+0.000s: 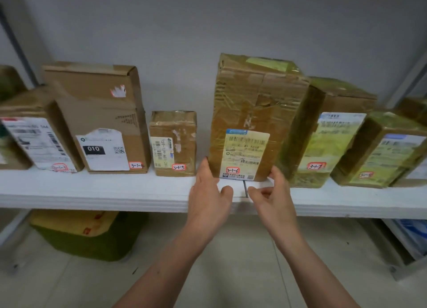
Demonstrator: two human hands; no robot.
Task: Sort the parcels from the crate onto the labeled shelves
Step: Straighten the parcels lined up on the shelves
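White shelf (115, 189) carries boxed parcels; the 3-1-6 parcel (254, 113) stands by its front edge, open gap leftward. Left hand (208, 192) lies flat against it, and right hand (272, 192) is loosely curled, empty.

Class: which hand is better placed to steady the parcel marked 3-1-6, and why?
Probably left. The left hand lies with straight fingers against the lower left edge of the 3-1-6 parcel; the right hand curls loosely by its right corner, crowded by the 3-1-7 parcel.
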